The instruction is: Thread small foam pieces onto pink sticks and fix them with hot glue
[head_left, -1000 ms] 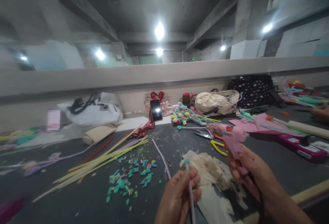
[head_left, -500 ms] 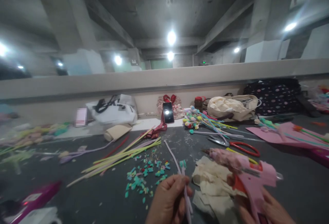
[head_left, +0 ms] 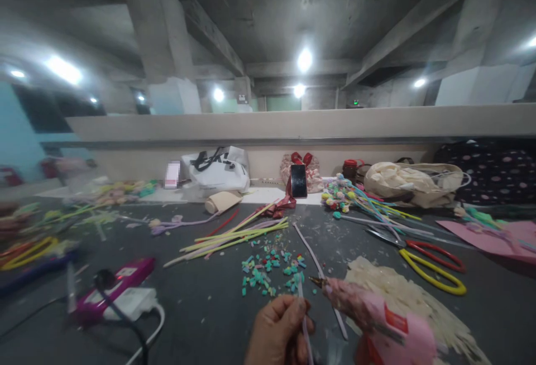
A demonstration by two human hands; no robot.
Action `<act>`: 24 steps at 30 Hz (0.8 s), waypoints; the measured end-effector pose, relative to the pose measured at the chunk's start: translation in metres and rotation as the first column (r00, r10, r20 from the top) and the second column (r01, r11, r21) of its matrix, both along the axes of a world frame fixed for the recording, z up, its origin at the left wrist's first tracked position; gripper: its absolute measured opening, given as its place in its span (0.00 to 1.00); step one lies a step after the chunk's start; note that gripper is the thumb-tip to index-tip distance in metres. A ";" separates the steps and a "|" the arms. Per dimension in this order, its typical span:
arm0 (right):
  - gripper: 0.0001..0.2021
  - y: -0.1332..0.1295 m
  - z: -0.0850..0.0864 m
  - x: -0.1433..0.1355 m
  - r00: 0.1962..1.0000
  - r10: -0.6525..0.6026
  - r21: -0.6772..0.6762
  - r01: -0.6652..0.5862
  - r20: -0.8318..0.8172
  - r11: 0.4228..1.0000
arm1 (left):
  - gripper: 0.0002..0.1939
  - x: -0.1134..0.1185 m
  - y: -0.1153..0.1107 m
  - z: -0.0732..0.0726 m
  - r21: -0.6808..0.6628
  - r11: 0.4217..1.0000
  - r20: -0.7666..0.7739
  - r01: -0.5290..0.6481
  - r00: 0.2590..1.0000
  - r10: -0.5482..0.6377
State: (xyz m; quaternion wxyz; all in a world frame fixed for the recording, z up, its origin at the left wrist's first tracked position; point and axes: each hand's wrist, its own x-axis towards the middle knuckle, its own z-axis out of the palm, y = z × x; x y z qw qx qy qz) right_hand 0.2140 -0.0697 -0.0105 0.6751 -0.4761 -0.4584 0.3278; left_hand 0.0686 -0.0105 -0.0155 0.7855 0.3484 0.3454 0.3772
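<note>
My left hand pinches a thin lilac stem upright, with a small teal piece at its top. Just to the right, the dark nozzle of a pink glue gun points left toward the stem's upper end, apart from it. My right hand is hidden behind or below the gun at the bottom edge. Small teal and coloured bits lie scattered beyond my left hand. Another lilac stem lies on the dark table behind it. A crumpled cream sheet spreads under and beside the gun.
Red and yellow scissors lie at the right. Yellow-green stems are left of centre, and finished flower stems sit farther back. A phone leans at the back. A magenta power strip with cables is at the lower left.
The glue gun has moved left, its nozzle now near the held stem. My right hand has dropped out of sight. The view has turned left, showing more of the power strip and the whole scissors.
</note>
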 end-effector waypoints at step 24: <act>0.11 0.013 0.014 -0.011 1.000 -0.009 -0.012 0.009 0.022 1.000 | 0.20 0.006 0.004 -0.018 0.067 0.998 -0.064 -0.013 0.998 0.017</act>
